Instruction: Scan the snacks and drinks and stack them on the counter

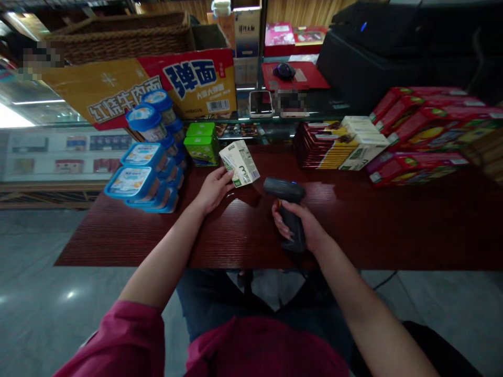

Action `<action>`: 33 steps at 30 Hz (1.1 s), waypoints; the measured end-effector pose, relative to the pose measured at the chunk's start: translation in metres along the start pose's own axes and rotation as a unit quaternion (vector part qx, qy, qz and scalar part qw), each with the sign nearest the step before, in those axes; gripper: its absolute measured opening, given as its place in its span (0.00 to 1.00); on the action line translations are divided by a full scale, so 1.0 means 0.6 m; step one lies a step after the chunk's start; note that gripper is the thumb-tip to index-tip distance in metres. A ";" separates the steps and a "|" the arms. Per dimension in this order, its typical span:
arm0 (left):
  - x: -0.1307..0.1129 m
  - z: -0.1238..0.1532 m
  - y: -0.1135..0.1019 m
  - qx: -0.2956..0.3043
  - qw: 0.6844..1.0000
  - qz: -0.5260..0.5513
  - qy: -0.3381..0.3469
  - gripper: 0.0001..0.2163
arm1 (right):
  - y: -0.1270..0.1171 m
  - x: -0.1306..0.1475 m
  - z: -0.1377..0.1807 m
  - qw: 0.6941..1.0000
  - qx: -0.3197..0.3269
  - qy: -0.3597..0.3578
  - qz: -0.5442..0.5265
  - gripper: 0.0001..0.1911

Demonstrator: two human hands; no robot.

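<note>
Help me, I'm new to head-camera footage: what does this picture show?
There is no machine arm here; these are a person's own bare hands, seen by one camera on their head, looking forward and down. The left hand holds a cream box. The right hand grips a scanner by its handle. Along the dark red table, left to right, sit blue tubs, green boxes, red-and-yellow packs, more cream boxes and red boxes.

One camera, worn on the head, gives the view. It looks forward and down, from quite near, at the left hand [214, 190], the right hand [311, 226] and the worktop [396, 225].
</note>
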State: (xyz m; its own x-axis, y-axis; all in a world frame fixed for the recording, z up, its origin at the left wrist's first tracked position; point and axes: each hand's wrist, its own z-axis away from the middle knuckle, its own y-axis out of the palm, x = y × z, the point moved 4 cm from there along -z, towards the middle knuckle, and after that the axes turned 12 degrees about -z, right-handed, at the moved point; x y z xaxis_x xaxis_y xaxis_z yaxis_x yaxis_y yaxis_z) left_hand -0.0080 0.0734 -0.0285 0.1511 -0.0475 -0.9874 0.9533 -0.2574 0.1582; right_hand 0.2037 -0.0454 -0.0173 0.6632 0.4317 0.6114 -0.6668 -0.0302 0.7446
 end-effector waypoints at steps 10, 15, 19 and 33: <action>-0.002 0.003 0.006 0.016 0.999 -0.032 -0.017 0.17 | -0.005 0.004 0.009 1.000 -0.004 -0.026 -0.009 0.15; -0.003 0.004 0.013 0.028 0.998 -0.055 -0.002 0.19 | -0.008 0.000 0.009 1.000 -0.018 -0.013 -0.010 0.16; -0.011 0.003 -0.009 0.005 0.992 -0.113 0.055 0.21 | -0.006 0.000 0.013 1.000 -0.010 -0.017 -0.021 0.16; -0.042 0.077 -0.122 -0.276 0.816 -0.475 0.179 0.18 | -0.009 -0.002 0.016 0.999 -0.030 -0.004 -0.012 0.17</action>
State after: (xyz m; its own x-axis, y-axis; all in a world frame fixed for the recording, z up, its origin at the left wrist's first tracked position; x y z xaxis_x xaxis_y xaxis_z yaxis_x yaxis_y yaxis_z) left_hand -0.0939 0.0490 -0.0147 -0.7526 0.2319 -0.6163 0.6423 0.4649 -0.6094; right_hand 0.2096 -0.0543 -0.0195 0.6818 0.4242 0.5959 -0.6697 0.0344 0.7418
